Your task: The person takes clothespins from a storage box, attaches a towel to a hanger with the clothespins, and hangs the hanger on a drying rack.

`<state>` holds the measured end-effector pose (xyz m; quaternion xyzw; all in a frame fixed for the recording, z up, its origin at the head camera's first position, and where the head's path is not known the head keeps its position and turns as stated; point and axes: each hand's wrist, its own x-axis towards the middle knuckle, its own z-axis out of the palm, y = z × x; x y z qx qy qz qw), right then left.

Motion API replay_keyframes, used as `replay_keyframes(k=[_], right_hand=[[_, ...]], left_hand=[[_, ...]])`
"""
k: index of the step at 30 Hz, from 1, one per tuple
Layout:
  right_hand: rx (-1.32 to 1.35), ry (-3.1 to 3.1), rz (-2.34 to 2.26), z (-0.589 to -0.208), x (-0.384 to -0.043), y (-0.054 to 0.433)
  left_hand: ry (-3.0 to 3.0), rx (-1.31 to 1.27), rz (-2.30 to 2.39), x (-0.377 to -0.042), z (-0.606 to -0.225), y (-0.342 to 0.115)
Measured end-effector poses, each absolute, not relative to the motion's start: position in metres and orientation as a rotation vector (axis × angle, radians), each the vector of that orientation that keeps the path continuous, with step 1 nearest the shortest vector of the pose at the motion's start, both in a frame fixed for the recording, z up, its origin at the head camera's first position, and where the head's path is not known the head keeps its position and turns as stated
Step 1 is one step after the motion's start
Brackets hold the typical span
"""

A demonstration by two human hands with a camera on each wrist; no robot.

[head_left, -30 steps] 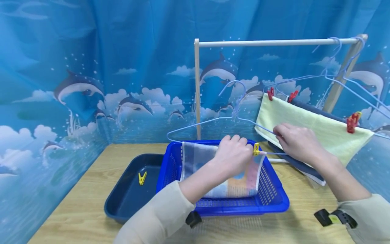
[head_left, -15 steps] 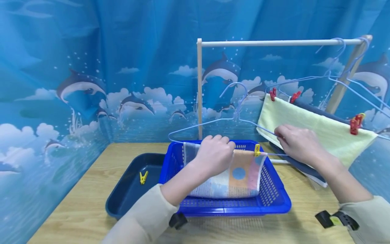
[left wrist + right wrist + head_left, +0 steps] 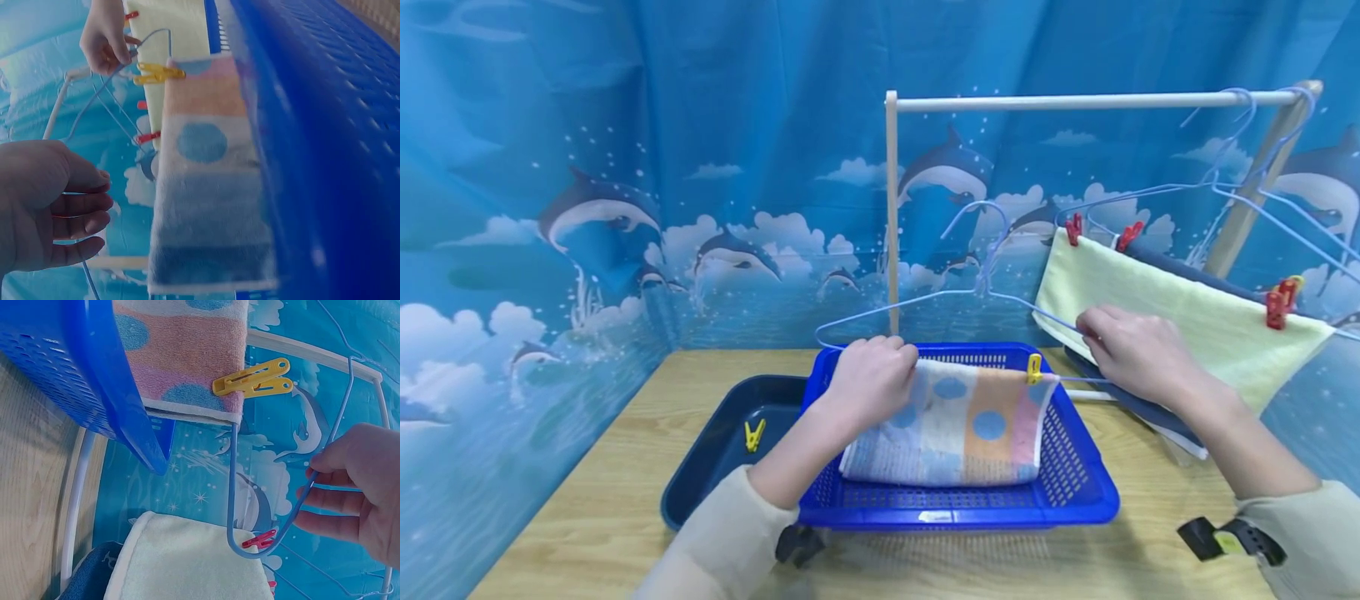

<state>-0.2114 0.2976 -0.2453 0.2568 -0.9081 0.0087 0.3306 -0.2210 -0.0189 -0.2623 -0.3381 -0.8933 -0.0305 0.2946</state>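
Observation:
My right hand [image 3: 1138, 350] grips the right side of a light-blue wire hanger [image 3: 983, 279]; in the right wrist view, the thumb and fingers of the right hand [image 3: 369, 487] close round the wire. A patterned towel [image 3: 940, 433] with blue dots hangs from the hanger's lower bar, over the blue basket [image 3: 955, 518]. A yellow clothespin [image 3: 1034, 368] clips its right corner. Near the towel's upper left is my left hand [image 3: 876, 379]. In the left wrist view the left hand [image 3: 37, 206] has loosely bent fingers, apart from the towel, with nothing between them.
Left of the basket stands a dark tray [image 3: 673, 492] holding a yellow clothespin [image 3: 754, 435]. A rack [image 3: 1075, 102] at the back carries hangers at its right end. On them a pale yellow towel [image 3: 1135, 287] and a dark towel hang by red clothespins [image 3: 1276, 308].
My left hand has slid leftward from beside the yellow clothespin along the towel's top edge, uncovering more of the dotted pattern. The right hand keeps its grip on the hanger.

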Motion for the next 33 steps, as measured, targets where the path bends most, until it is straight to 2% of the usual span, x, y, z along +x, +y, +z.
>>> replay_keyframes(k=[10,15,23,33], right_hand=[[0.655,-2.399,0.019,-0.244,-0.211,0.297],[0.658,-2.398,0.027,-0.244,-0.211,0.296],[0.671,-2.386,0.028,-0.243,-0.211,0.297],[0.655,-2.413,0.027,-0.243,-0.210,0.297]], left_hand=[[-2.461,-0.796,-0.189,-0.228,-0.260,-0.059],[-2.617,-0.653,-0.243,-0.233,-0.259,-0.083],[-2.914,-0.456,-0.486,-0.252,-0.262,-0.124],[-3.104,-0.275,-0.449,-0.274,-0.279,-0.160]])
